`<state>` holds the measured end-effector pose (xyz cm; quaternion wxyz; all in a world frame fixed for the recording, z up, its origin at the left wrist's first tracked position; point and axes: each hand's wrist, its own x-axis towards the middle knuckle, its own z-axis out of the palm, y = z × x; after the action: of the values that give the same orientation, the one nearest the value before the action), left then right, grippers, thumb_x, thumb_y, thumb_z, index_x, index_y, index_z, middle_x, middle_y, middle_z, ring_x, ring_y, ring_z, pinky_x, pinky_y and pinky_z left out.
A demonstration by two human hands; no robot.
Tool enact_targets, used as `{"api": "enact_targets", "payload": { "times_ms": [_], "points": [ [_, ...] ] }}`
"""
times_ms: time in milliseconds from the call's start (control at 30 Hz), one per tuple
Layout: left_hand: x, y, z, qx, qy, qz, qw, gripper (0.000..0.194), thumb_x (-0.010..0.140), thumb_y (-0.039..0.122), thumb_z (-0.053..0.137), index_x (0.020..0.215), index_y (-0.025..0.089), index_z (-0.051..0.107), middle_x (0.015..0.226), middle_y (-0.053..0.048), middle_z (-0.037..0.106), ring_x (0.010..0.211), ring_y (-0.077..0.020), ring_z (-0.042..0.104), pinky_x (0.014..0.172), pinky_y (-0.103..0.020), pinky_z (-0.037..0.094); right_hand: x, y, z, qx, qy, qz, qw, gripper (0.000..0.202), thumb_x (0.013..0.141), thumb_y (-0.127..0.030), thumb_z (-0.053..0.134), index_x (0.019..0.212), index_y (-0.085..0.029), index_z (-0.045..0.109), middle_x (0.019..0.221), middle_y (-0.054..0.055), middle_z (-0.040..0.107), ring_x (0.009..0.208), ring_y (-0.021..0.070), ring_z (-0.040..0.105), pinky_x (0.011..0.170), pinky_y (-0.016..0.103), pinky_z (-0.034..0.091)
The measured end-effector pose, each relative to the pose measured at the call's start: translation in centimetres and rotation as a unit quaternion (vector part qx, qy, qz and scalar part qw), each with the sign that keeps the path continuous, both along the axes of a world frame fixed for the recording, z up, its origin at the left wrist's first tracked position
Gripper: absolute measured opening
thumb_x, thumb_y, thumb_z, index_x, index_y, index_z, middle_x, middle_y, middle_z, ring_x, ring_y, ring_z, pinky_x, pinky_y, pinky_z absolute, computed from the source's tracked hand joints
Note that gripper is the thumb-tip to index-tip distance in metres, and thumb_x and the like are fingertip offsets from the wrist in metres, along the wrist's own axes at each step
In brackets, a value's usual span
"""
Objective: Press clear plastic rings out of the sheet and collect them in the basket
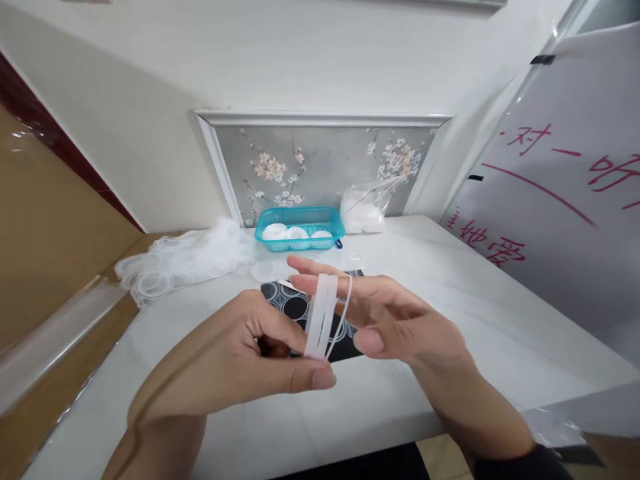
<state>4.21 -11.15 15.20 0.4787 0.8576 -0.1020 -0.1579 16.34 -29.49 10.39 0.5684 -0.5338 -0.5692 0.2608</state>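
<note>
A loop of white banding (321, 319), made of flat strips and one thinner strand, is stretched upright between my hands. My left hand (245, 350) is closed on its lower end, with the thumb and bent fingers pinching it. The top of the loop passes around the index finger of my right hand (405, 320). That hand's fingers are extended and its thumb stands apart from the banding. Beneath both hands lies a black sheet with a grey circle pattern (290, 307), partly covered by them.
A blue plastic basket (300, 245) holding several white rolls stands at the back. To its right leans a clear bag of white items (365, 210). Translucent white rings (185, 260) are heaped at the left, beside a cardboard box (50, 173). A whiteboard with red writing (560, 160) rises at the right.
</note>
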Motion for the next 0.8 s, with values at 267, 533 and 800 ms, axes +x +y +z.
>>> {"api": "enact_targets", "payload": {
  "times_ms": [267,533,800],
  "points": [
    [0.0,0.0,-0.1,0.011,-0.028,-0.004,1.0,0.048,0.088,0.037,0.064,0.053,0.014,0.039,0.051,0.005,0.023,0.048,-0.0052,0.019,0.043,-0.024,0.015,-0.6,-0.3,0.8,0.013,0.038,0.009,0.999,0.06,0.079,-0.046,0.069,0.136,-0.041,0.055,0.148,-0.003,0.047,0.14,0.0261,0.04,0.108,0.042,0.043],
    [0.9,0.2,-0.7,0.01,-0.075,-0.027,0.997,0.041,0.085,0.035,0.067,0.053,0.014,0.055,0.053,0.003,0.034,0.051,-0.0073,0.028,0.047,-0.023,0.024,-0.8,-0.8,1.0,-0.02,-0.02,-0.022,0.999,0.061,0.078,-0.051,0.069,0.136,-0.038,0.056,0.142,-0.001,0.054,0.147,0.0246,0.025,0.111,0.042,0.039],
    [0.9,0.5,-0.7,0.024,-0.072,-0.007,0.997,0.037,0.085,0.041,0.066,0.059,0.015,0.066,0.054,0.001,0.043,0.052,-0.0088,0.036,0.047,-0.023,0.027,-1.6,-0.6,1.4,0.039,0.052,-0.006,0.998,0.047,0.082,-0.042,0.071,0.128,-0.044,0.061,0.143,-0.005,0.052,0.148,0.024,0.021,0.115,0.045,0.035]
  ]
}}
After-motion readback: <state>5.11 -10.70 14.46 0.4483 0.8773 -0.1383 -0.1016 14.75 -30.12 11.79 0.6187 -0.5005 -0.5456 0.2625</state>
